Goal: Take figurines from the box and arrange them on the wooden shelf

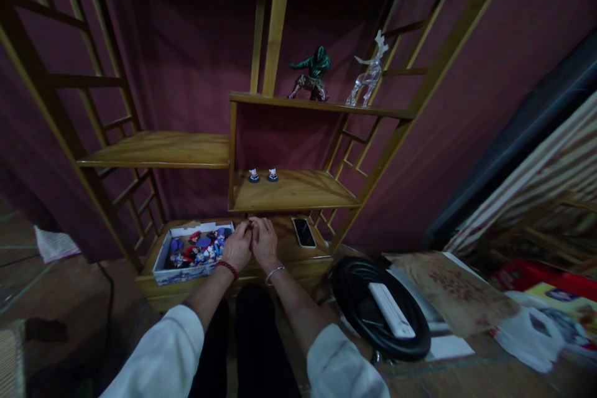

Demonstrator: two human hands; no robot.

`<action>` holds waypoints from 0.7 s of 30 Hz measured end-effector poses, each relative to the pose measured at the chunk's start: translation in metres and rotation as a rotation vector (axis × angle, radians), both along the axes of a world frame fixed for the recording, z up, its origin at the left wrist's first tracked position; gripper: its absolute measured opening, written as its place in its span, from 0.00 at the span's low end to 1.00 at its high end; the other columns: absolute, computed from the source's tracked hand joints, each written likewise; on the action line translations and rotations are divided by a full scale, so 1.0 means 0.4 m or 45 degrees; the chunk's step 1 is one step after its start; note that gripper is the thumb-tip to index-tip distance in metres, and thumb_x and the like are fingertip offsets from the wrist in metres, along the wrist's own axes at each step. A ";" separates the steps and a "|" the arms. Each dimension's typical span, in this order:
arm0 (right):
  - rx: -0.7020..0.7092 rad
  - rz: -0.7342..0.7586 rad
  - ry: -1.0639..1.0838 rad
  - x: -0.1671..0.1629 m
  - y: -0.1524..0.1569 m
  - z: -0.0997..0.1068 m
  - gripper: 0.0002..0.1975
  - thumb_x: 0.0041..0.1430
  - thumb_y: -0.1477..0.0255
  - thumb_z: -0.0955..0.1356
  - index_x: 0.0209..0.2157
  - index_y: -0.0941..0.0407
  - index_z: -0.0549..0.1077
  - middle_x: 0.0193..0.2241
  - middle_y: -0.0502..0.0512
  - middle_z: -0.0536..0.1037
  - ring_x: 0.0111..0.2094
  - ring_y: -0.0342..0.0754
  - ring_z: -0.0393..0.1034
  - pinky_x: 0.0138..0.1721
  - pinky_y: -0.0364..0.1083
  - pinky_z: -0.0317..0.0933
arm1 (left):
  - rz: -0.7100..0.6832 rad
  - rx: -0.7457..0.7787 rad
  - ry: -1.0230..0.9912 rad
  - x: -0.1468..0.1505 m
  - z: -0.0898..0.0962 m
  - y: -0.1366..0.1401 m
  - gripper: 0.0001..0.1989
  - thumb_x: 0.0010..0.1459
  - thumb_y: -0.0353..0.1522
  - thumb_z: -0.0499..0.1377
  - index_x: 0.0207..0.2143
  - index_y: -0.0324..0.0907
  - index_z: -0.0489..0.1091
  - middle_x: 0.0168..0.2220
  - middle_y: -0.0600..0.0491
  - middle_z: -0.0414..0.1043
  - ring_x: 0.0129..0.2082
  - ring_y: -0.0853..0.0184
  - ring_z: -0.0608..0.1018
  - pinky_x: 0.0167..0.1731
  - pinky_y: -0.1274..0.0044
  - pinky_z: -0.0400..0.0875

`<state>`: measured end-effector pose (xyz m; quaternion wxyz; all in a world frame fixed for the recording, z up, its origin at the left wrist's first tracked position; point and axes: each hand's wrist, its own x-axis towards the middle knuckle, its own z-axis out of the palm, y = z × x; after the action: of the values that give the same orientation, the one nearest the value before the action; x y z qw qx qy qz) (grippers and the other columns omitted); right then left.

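Note:
My left hand and my right hand meet over the bottom shelf board, fingertips together and curled. Whatever they may hold between them is hidden or too small to name. Just left of my left hand stands an open cardboard box filled with small colourful figurines, mostly blue, red and white. On the low shelf above my hands are two small white-and-dark figurines, one on the left and one on the right. A phone with a dark screen lies to the right of my right hand.
The wooden shelf unit holds a green-topped crouching figure and a clear deer figurine higher up. A bare board is at left. On the floor at right lie a black coiled hose, a white power strip and a plastic bag.

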<state>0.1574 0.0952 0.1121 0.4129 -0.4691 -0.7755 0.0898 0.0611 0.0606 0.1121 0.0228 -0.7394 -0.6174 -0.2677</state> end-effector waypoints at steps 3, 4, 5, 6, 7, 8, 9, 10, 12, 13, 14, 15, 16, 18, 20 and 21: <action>-0.136 0.050 -0.055 -0.035 -0.013 -0.039 0.16 0.58 0.78 0.55 0.43 0.55 0.67 0.39 0.55 0.71 0.41 0.45 0.64 0.44 0.42 0.58 | 0.086 -0.162 0.017 -0.029 -0.033 -0.017 0.17 0.53 0.22 0.47 0.43 0.38 0.67 0.48 0.45 0.62 0.46 0.65 0.69 0.43 0.75 0.67; -0.192 0.069 -0.099 -0.047 -0.016 -0.052 0.16 0.58 0.79 0.55 0.43 0.54 0.67 0.40 0.54 0.71 0.41 0.44 0.65 0.43 0.42 0.59 | 0.110 -0.218 0.024 -0.038 -0.043 -0.022 0.17 0.52 0.22 0.47 0.43 0.38 0.67 0.48 0.45 0.62 0.45 0.65 0.70 0.43 0.75 0.67; -0.245 0.077 -0.140 -0.059 -0.018 -0.064 0.17 0.57 0.79 0.56 0.43 0.54 0.68 0.39 0.54 0.71 0.40 0.44 0.66 0.42 0.41 0.59 | 0.133 -0.272 0.033 -0.047 -0.052 -0.028 0.17 0.52 0.22 0.47 0.44 0.38 0.66 0.48 0.44 0.63 0.45 0.65 0.70 0.43 0.75 0.67; -0.286 0.103 -0.179 -0.071 -0.021 -0.077 0.17 0.57 0.79 0.56 0.44 0.54 0.68 0.40 0.54 0.72 0.40 0.44 0.67 0.42 0.41 0.59 | 0.157 -0.320 0.045 -0.056 -0.062 -0.033 0.18 0.53 0.23 0.47 0.44 0.38 0.66 0.48 0.44 0.63 0.44 0.65 0.70 0.43 0.75 0.66; -0.322 0.133 -0.209 -0.082 -0.022 -0.089 0.17 0.57 0.80 0.56 0.44 0.54 0.68 0.40 0.54 0.72 0.40 0.43 0.67 0.42 0.40 0.59 | 0.178 -0.359 0.064 -0.066 -0.071 -0.039 0.18 0.53 0.23 0.47 0.45 0.37 0.66 0.48 0.43 0.64 0.44 0.65 0.70 0.43 0.75 0.66; -0.352 0.165 -0.250 -0.093 -0.024 -0.102 0.18 0.57 0.80 0.56 0.44 0.54 0.68 0.41 0.53 0.72 0.40 0.43 0.67 0.42 0.40 0.59 | 0.203 -0.386 0.090 -0.075 -0.082 -0.045 0.17 0.53 0.23 0.46 0.45 0.36 0.66 0.47 0.42 0.65 0.45 0.64 0.70 0.44 0.74 0.64; -0.387 0.182 -0.308 -0.103 -0.026 -0.114 0.18 0.56 0.80 0.56 0.45 0.53 0.68 0.42 0.53 0.72 0.40 0.43 0.67 0.41 0.40 0.59 | 0.235 -0.403 0.122 -0.085 -0.094 -0.051 0.17 0.53 0.23 0.46 0.44 0.35 0.67 0.46 0.41 0.66 0.46 0.63 0.69 0.46 0.72 0.63; -0.422 0.200 -0.378 -0.112 -0.028 -0.126 0.19 0.55 0.80 0.57 0.45 0.53 0.68 0.42 0.53 0.73 0.41 0.43 0.67 0.41 0.40 0.59 | 0.270 -0.419 0.153 -0.095 -0.107 -0.057 0.17 0.54 0.23 0.45 0.42 0.35 0.68 0.45 0.41 0.67 0.48 0.61 0.68 0.47 0.71 0.61; -0.468 0.258 -0.501 -0.127 -0.034 -0.149 0.19 0.53 0.80 0.58 0.44 0.52 0.69 0.42 0.53 0.73 0.43 0.44 0.66 0.42 0.40 0.58 | 0.337 -0.477 0.193 -0.114 -0.136 -0.068 0.17 0.54 0.24 0.44 0.41 0.35 0.69 0.44 0.40 0.69 0.50 0.58 0.66 0.49 0.67 0.58; -0.480 0.294 -0.554 -0.132 -0.037 -0.159 0.18 0.53 0.79 0.59 0.43 0.52 0.70 0.41 0.53 0.74 0.44 0.45 0.66 0.42 0.40 0.58 | 0.349 -0.525 0.200 -0.122 -0.151 -0.072 0.17 0.54 0.24 0.44 0.41 0.35 0.69 0.44 0.40 0.70 0.50 0.57 0.66 0.48 0.67 0.58; -0.477 0.334 -0.594 -0.136 -0.040 -0.168 0.17 0.53 0.78 0.60 0.42 0.52 0.70 0.41 0.53 0.74 0.44 0.45 0.65 0.43 0.40 0.58 | 0.352 -0.570 0.201 -0.130 -0.164 -0.075 0.18 0.55 0.25 0.44 0.43 0.36 0.69 0.44 0.40 0.70 0.49 0.57 0.68 0.47 0.66 0.59; -0.466 0.368 -0.624 -0.138 -0.043 -0.177 0.16 0.52 0.77 0.60 0.41 0.52 0.71 0.40 0.53 0.75 0.44 0.45 0.65 0.43 0.41 0.58 | 0.372 -0.614 0.202 -0.137 -0.175 -0.077 0.19 0.56 0.26 0.43 0.45 0.36 0.68 0.44 0.40 0.70 0.47 0.57 0.69 0.47 0.66 0.59; -0.450 0.394 -0.644 -0.139 -0.045 -0.184 0.15 0.53 0.76 0.60 0.40 0.52 0.71 0.39 0.53 0.75 0.44 0.45 0.65 0.44 0.41 0.57 | 0.372 -0.649 0.204 -0.142 -0.183 -0.077 0.19 0.56 0.26 0.43 0.45 0.36 0.68 0.44 0.41 0.70 0.47 0.57 0.70 0.46 0.66 0.60; -0.427 0.418 -0.666 -0.140 -0.045 -0.197 0.14 0.54 0.75 0.60 0.40 0.52 0.71 0.38 0.53 0.75 0.45 0.45 0.64 0.44 0.41 0.57 | 0.339 -0.684 0.189 -0.152 -0.191 -0.074 0.19 0.58 0.29 0.42 0.44 0.36 0.68 0.43 0.41 0.71 0.46 0.57 0.70 0.45 0.66 0.60; -0.432 0.428 -0.691 -0.139 -0.041 -0.205 0.14 0.54 0.74 0.60 0.41 0.52 0.71 0.38 0.53 0.74 0.46 0.45 0.63 0.44 0.41 0.57 | 0.299 -0.705 0.157 -0.159 -0.191 -0.067 0.19 0.58 0.30 0.42 0.42 0.36 0.68 0.43 0.41 0.71 0.46 0.57 0.70 0.45 0.66 0.60; -0.435 0.442 -0.710 -0.139 -0.038 -0.207 0.14 0.54 0.74 0.60 0.41 0.52 0.71 0.39 0.53 0.74 0.46 0.45 0.62 0.44 0.41 0.56 | 0.290 -0.719 0.143 -0.162 -0.190 -0.063 0.18 0.58 0.31 0.42 0.42 0.36 0.69 0.43 0.41 0.71 0.46 0.57 0.70 0.45 0.66 0.60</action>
<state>0.1020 0.0802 0.0292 0.0802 -0.3991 -0.9001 0.1553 -0.0038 0.0356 0.0362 -0.1195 -0.6561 -0.7441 -0.0402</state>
